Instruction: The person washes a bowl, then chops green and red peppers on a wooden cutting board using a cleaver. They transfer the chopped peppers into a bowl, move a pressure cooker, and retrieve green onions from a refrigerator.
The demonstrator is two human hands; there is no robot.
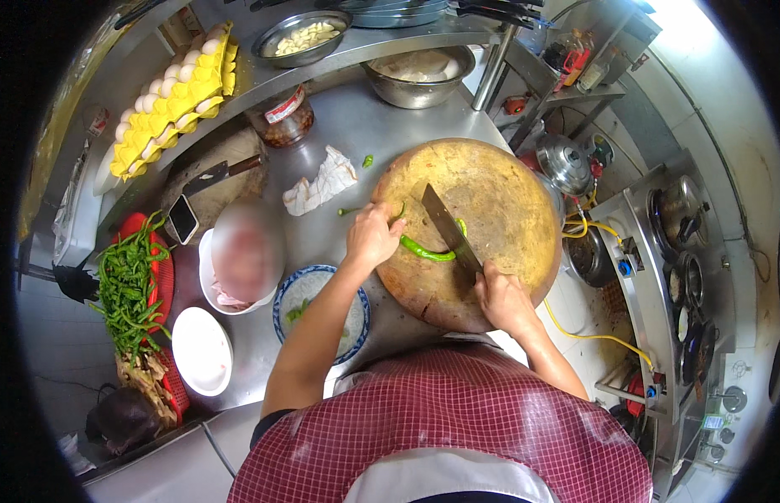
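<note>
On the thick round wooden chopping block (515, 188) lies a curved green chili pepper (428, 253). My left hand (372, 236) grips its stem end at the block's left edge. My right hand (504, 294) holds a Chinese cleaver (450, 226) by the handle, which the fingers mostly hide. The blade slants across the pepper, and a bit of green shows on its far side. Under my left forearm is a blue-rimmed bowl (327, 295) with some cut green pieces. Several whole green chilies (129, 289) fill a red plastic basket (165, 276) at the far left.
A white bowl (201, 352), a container of raw meat (230, 302), a phone (183, 219) and a second knife (208, 177) occupy the left. Behind are crumpled paper (321, 185), a jar (288, 122) and a steel bowl (421, 91). Egg trays (176, 113) sit on the shelf.
</note>
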